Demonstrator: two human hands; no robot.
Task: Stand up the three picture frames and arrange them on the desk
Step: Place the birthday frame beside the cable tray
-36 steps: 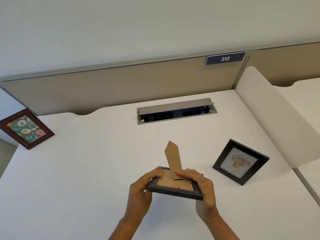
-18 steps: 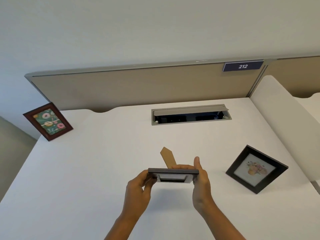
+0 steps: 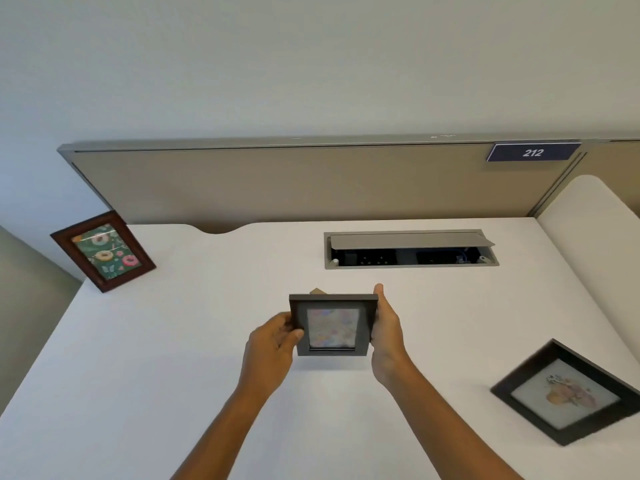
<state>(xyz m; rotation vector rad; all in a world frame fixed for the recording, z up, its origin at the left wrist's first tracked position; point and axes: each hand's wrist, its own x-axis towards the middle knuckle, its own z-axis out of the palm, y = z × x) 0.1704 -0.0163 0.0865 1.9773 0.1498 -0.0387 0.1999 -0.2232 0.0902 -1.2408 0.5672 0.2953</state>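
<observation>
The dark grey frame [image 3: 333,325] is held above the middle of the white surface [image 3: 194,341], between both hands and facing the person, its blurred pastel picture showing and only the tip of its cardboard stand [image 3: 318,291] peeking over the top edge. A second ago it lay back-up in the hands with the stand swung out and pointing upward; since then it has been tipped through edge-on to upright, so the prop now sits behind it, ready to bear on the surface. The left hand [image 3: 273,344] is clamped on the frame's left side, thumb over the front border, and the right hand [image 3: 386,327] presses flat along the right side, fingers running up past the top corner. I judge this the last of the three to be stood: what remains is lowering it until bottom edge and stand both rest, then letting go. The brown frame [image 3: 104,251] with the doughnut print stands at the far left corner, and the black frame [image 3: 566,393] leans back on its own near the right edge, well apart from the hands.
</observation>
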